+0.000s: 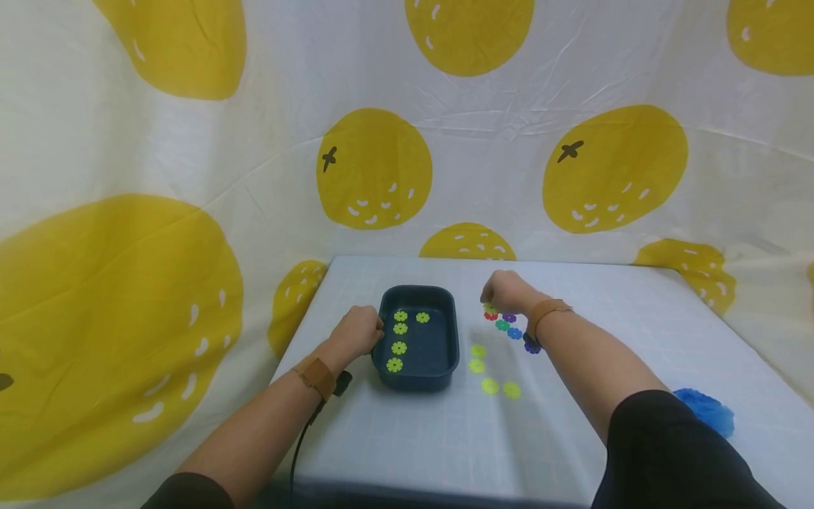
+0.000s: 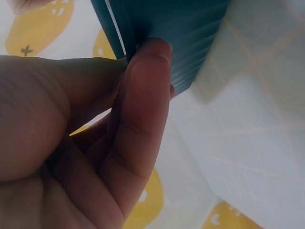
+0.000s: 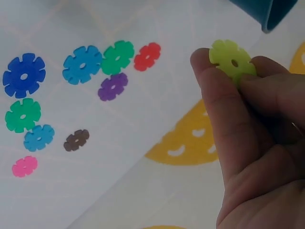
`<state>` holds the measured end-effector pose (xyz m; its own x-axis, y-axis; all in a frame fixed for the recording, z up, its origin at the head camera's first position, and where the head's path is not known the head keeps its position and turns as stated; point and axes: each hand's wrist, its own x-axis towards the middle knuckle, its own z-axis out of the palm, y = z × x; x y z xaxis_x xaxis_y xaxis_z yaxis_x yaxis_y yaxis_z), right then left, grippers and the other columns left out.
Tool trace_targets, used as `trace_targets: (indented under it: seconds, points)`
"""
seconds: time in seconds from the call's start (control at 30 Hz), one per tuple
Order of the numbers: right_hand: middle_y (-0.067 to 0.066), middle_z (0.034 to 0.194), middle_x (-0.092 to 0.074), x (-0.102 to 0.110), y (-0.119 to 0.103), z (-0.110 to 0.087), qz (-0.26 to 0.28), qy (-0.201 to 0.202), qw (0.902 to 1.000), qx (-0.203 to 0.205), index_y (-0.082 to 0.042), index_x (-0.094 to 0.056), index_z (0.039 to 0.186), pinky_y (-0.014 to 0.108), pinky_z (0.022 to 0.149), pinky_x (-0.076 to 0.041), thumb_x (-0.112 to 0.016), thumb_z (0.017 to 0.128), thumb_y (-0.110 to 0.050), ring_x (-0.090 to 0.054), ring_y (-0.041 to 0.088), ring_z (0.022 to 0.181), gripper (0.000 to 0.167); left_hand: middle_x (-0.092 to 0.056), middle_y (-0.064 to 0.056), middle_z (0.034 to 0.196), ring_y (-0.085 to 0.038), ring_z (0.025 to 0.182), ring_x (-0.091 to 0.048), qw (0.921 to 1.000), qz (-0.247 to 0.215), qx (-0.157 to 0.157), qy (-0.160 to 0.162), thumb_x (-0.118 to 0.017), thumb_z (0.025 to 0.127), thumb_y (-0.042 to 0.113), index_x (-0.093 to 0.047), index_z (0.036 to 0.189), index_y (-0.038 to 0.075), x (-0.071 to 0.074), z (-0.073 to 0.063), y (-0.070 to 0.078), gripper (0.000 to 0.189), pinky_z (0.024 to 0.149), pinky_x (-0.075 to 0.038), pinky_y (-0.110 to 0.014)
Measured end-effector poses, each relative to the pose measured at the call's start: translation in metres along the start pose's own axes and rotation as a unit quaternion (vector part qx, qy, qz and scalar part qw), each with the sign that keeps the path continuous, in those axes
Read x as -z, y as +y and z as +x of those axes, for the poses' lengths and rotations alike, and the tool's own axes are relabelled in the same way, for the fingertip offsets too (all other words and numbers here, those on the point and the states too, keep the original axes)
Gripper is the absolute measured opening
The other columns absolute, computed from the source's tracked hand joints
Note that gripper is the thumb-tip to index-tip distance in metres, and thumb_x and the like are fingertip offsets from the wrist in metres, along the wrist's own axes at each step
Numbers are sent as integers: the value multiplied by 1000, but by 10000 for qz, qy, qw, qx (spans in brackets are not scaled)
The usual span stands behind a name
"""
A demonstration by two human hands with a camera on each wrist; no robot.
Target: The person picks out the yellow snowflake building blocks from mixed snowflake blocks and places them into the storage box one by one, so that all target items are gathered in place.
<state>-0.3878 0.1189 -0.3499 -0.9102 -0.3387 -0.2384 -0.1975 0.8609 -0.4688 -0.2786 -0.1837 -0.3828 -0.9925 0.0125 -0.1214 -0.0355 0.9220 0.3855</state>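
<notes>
My left hand [image 1: 360,331] pinches the left rim of a dark teal rectangular tray [image 1: 427,357], thumb on the outer wall in the left wrist view. Inside, several yellow-green snowflake discs [image 1: 398,348] form a column along the left, with one more at the upper right. My right hand [image 1: 509,291], right of the tray, pinches a yellow-green snowflake disc [image 3: 233,63] between thumb and fingers. Below that hand lie a red disc [image 3: 147,57], a green disc [image 3: 117,57], a blue disc [image 3: 82,65] and a purple disc [image 3: 113,87].
More yellow-green discs [image 1: 490,386] lie on the white table [image 1: 394,438], right of the tray. Dark blue [image 3: 24,76], brown [image 3: 76,140] and pink [image 3: 25,166] discs show in the right wrist view. A crumpled blue item [image 1: 706,411] sits far right. Behind hangs a fruit-patterned curtain [image 1: 483,162].
</notes>
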Motion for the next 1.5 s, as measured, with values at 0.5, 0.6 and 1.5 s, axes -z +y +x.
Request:
trace_targets:
  seconds: [0.5, 0.6, 1.5]
  points:
    - [15, 112, -74, 8, -15, 8, 828, 134, 9965, 73, -6, -76, 119, 37, 83, -62, -72, 94, -2, -70, 30, 94, 26, -69, -6, 80, -17, 66, -65, 10000, -19, 68, -52, -64, 101, 8, -78, 107, 0, 2, -1, -5, 17, 59, -55, -26]
    - [13, 112, -73, 4, -31, 9, 1033, 218, 9944, 106, -9, -76, 118, 37, 83, -62, -71, 94, -2, -71, 29, 94, 25, -70, -7, 81, -17, 66, -65, 10000, -4, 83, -43, -64, 101, 8, -78, 108, 0, 2, -1, -7, 18, 59, -55, -25]
    - [21, 122, -71, -58, -99, 20, 3604, -272, 9323, -126, 3, -73, 121, 38, 87, -61, -66, 91, 8, -74, 28, 89, 31, -76, -14, 103, -15, 69, -67, 9998, -137, 125, -2, -66, 101, 10, -75, 119, 0, -1, 4, -4, 23, 60, -57, -26]
